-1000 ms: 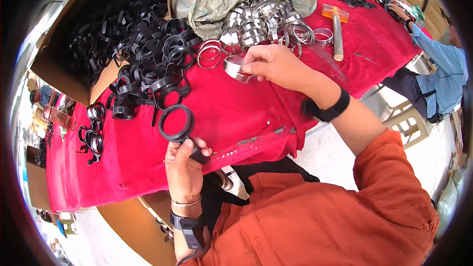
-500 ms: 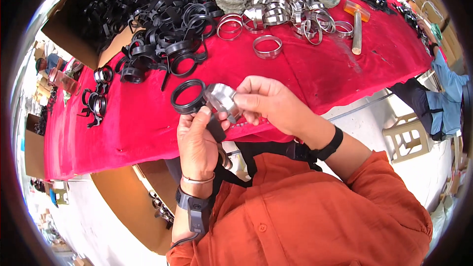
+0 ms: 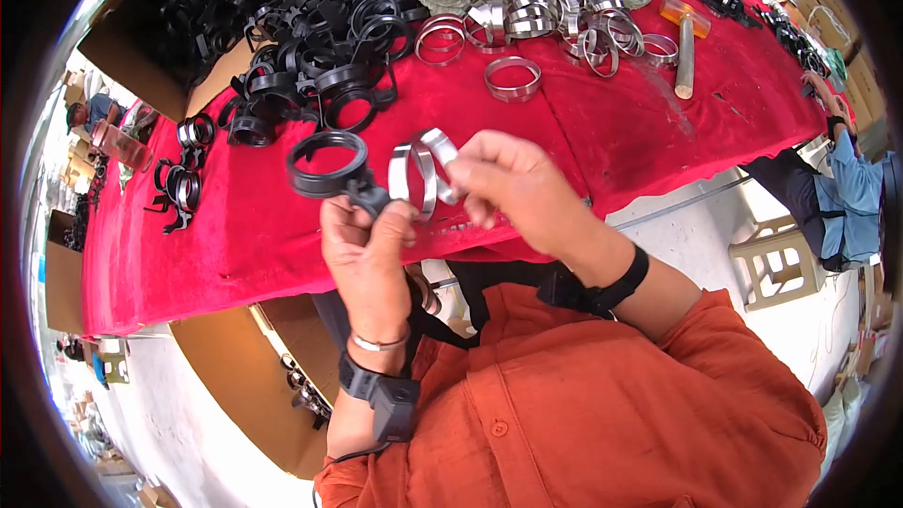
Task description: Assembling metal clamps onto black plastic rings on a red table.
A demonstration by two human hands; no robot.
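The left hand (image 3: 362, 249) has its fingers clamped on the stub of a black ring (image 3: 326, 163), held up at ten o'clock from it. The right hand (image 3: 513, 193) has its fingers pinched on a metal band (image 3: 423, 172), just beside the ring at three o'clock. To join them well, I judge the band should be kept square to the ring and the stub gripped firmly. Both hover above the red tabletop (image 3: 649, 141). A brown cardboard box (image 3: 132, 61) of black rings sits at eleven o'clock; no labels can be made out. A hammer (image 3: 685, 47) lies at one o'clock.
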